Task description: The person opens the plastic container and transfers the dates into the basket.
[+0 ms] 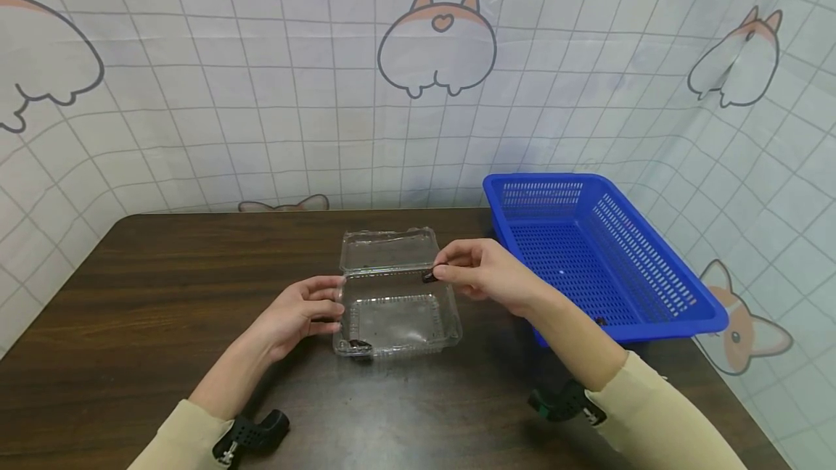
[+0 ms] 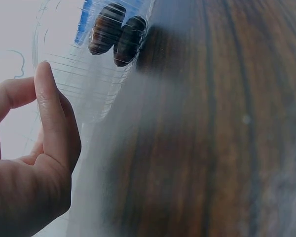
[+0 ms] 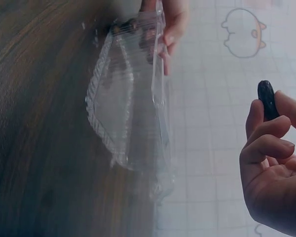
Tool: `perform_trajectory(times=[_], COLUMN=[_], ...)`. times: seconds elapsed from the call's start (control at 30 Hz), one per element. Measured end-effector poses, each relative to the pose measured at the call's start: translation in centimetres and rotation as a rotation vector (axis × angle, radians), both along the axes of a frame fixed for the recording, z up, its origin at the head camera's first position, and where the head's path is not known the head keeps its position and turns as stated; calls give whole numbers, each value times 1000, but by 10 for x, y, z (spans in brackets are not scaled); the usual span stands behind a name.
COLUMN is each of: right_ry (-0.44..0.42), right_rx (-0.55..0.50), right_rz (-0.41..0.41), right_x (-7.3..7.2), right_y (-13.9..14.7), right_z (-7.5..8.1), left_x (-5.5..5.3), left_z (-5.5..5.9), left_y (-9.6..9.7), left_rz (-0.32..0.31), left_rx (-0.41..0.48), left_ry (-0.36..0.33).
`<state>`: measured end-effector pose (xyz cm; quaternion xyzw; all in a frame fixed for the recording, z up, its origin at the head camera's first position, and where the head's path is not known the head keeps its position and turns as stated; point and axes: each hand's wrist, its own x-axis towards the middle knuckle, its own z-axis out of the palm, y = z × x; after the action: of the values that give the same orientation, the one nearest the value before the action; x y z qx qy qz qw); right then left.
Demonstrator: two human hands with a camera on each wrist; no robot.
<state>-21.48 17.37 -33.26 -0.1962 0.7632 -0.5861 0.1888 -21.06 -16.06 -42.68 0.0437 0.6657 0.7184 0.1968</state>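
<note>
My right hand point(image 1: 473, 270) pinches a dark brown date point(image 3: 267, 100) between thumb and fingertips. In the head view it is over the right side of a clear plastic clamshell box point(image 1: 397, 319), near the hinge. The box's lid point(image 1: 390, 250) is folded back, away from me. My left hand point(image 1: 303, 314) rests its fingers against the box's left side, with one straight digit at the rim in the left wrist view. Two other dates point(image 2: 107, 29) lie side by side in the box, at its near left corner in the head view.
A blue plastic basket point(image 1: 660, 328) stands at the right of the dark wooden table point(image 1: 157, 289). One small dark piece point(image 1: 599, 320) lies near its front edge. A patterned white cloth point(image 1: 261, 93) hangs behind and beside the table.
</note>
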Motion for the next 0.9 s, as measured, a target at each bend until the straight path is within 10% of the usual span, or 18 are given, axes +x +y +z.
perform_trajectory(times=[0.9], right_ry=[65], right_rx=[6], right_rz=[-132], right_x=[8], right_y=[70], right_z=[12], left_x=[3], left_z=[0], left_y=[-4], left_rz=[8], left_rx=[-8], left_ry=[6])
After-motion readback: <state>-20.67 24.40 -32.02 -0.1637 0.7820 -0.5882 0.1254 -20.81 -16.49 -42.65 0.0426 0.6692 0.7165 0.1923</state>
